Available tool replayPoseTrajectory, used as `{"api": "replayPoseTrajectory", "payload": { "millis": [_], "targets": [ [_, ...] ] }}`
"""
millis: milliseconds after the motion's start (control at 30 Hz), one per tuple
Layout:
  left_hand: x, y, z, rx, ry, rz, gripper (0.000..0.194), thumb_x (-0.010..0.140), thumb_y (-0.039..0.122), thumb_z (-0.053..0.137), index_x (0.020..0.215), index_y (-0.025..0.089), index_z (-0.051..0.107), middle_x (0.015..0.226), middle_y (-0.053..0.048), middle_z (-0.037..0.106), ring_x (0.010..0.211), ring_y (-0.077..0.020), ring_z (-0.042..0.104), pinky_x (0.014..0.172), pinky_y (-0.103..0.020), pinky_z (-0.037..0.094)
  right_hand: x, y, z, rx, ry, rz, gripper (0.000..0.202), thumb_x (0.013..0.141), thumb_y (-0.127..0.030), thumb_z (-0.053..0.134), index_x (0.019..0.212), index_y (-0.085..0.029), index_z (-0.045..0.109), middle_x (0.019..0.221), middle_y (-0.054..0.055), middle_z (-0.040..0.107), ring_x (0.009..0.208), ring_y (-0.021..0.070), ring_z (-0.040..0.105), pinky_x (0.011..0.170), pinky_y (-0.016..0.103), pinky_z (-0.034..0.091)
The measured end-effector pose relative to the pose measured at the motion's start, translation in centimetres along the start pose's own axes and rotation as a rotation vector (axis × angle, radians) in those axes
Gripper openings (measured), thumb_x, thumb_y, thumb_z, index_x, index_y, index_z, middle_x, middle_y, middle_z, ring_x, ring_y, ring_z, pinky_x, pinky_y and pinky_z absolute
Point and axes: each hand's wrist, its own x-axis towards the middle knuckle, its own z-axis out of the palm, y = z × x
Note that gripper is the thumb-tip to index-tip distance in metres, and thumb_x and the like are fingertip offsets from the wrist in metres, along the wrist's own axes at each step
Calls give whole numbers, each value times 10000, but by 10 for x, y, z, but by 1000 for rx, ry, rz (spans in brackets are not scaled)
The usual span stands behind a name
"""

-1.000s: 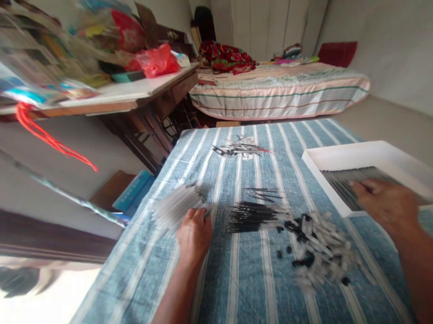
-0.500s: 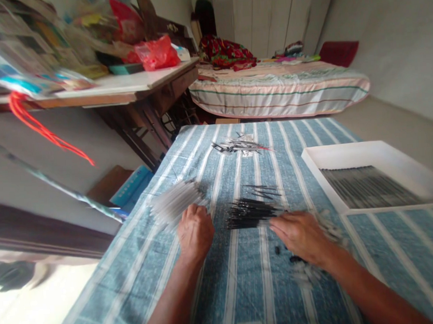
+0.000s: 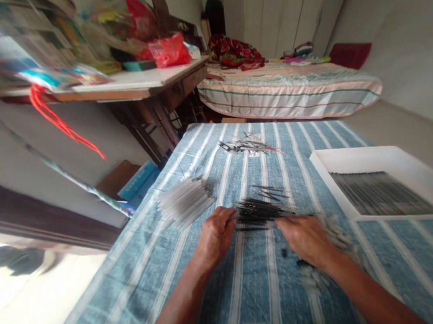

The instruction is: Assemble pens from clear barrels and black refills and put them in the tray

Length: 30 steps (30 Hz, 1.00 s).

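My left hand (image 3: 217,233) is closed at the left end of a pile of thin black pen refills (image 3: 258,210). Its fingers pinch something small and pale that I cannot make out. At the right end of the pile, my right hand (image 3: 303,236) is also closed, its fingertips on a black refill (image 3: 252,229) along the near side. A bundle of clear pen barrels (image 3: 185,202) lies to the left of my left hand. Small whitish pieces (image 3: 315,277) and a few black bits (image 3: 284,252) are scattered beside and under my right wrist.
A white tray (image 3: 330,194) with rows of dark-cored pens (image 3: 381,192) stands at the right. Loose thin parts (image 3: 250,143) lie at the far side of the striped tablecloth (image 3: 193,269). A cluttered side table (image 3: 125,87) is at the left, a bed (image 3: 289,93) beyond.
My left hand has moved right, from the clear barrels to the left end of the black refills. My right hand stays by the pile. The whole view has shifted slightly.
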Motion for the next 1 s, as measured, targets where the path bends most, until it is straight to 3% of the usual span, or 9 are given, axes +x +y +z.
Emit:
{"api": "replayPoseTrajectory", "payload": {
  "millis": [167,267,533,1000],
  "targets": [
    [-1,0,0,-47,-20,32,189,888,202,469,957,154,639,825,-52,642,775,-156,630,706,-254,480,-7,21,12,12,322,-43,258,872,-120,455,783,-191,687,614,16,676,552,153,612,572,256,350],
    [-1,1,-1,-60,-25,38,190,892,207,465,963,160,634,827,-51,642,773,-155,629,701,-257,478,-9,29,12,18,406,-53,283,878,-121,441,774,-189,694,590,12,663,524,139,586,563,255,344],
    [-1,7,-4,-57,-107,39,191,897,213,448,926,178,633,838,-47,637,786,-155,617,718,-262,474,-9,29,2,24,419,-102,305,856,-72,421,794,-183,699,578,8,656,526,132,579,567,248,356],
    [-3,8,-5,-55,-154,66,219,915,205,419,944,181,635,861,-49,628,813,-153,607,738,-246,462,-11,31,6,6,371,-98,285,814,-53,450,813,-186,703,601,9,665,533,137,574,564,251,353]
  ]
}}
